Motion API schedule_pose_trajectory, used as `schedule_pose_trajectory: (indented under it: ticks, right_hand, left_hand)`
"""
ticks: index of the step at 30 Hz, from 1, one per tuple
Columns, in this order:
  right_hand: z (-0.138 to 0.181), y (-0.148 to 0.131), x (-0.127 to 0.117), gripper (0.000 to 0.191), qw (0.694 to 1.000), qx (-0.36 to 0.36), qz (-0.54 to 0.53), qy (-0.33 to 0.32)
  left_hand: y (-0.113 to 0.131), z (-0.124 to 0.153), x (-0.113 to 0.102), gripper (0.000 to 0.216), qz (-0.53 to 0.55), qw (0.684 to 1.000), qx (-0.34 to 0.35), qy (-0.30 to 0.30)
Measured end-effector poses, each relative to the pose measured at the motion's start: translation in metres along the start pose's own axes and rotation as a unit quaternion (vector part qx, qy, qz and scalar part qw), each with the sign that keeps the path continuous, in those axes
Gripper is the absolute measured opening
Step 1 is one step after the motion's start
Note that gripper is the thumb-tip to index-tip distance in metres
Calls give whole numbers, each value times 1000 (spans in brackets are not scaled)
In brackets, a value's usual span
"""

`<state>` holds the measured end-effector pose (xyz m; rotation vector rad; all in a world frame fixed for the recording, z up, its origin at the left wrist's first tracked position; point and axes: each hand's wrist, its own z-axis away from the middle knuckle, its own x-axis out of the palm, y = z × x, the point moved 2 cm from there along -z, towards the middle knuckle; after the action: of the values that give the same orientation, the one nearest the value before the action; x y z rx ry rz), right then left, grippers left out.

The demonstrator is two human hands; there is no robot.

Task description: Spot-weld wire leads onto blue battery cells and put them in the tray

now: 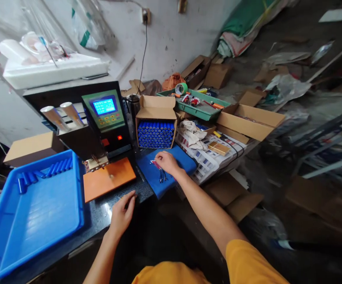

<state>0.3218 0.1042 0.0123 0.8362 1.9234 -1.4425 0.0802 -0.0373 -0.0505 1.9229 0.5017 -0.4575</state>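
My right hand (166, 162) reaches onto a blue pad (185, 162) and its fingers pinch a small bundle of red and black wires (160, 172) lying there. My left hand (123, 213) rests at the front edge of the dark worktop (100, 211), fingers curled together, just below an orange plate (109, 182); I see nothing in it. A spot-welding machine (100, 118) with a lit blue screen stands behind the plate. A cardboard box packed with blue cylindrical cells (155, 134) sits just beyond the blue pad.
A big blue tray (41, 209) at the left holds a row of blue cells (45, 172) along its far side. To the right lie a cloth (192, 133), sheets of labels (210, 156), open cardboard boxes (249, 120) and a green tray (202, 111) of tools. Cartons litter the floor.
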Motion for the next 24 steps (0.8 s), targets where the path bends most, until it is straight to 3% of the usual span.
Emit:
schedule_pose_trajectory:
  ticks: [5,9,11,14,19,21,24]
  right_hand:
    - [-4,-34,18,18,974,-25,183,-134]
    - [-9,-34,24,17,969,-16,202,-143]
    - [-13,-30,22,15,986,-2,119,-117]
    - [-19,-24,15,13,992,46,-106,-48]
    - [-24,-25,0,27,904,119,-409,46]
    - [-22,-31,-3,32,873,126,-466,62]
    - [-18,-45,-4,32,856,115,-496,85]
  left_hand:
    - [3,-5,2,25,5,1000,10,2]
    - [4,-4,0,25,20,1000,11,9]
    - [4,-4,-1,25,26,1000,2,7]
    - [3,-4,-1,26,47,999,-22,2]
    - [1,-5,0,31,134,986,-99,6]
    - [3,-8,-3,34,166,977,-127,31]
    - [17,-19,-10,35,172,973,-128,91]
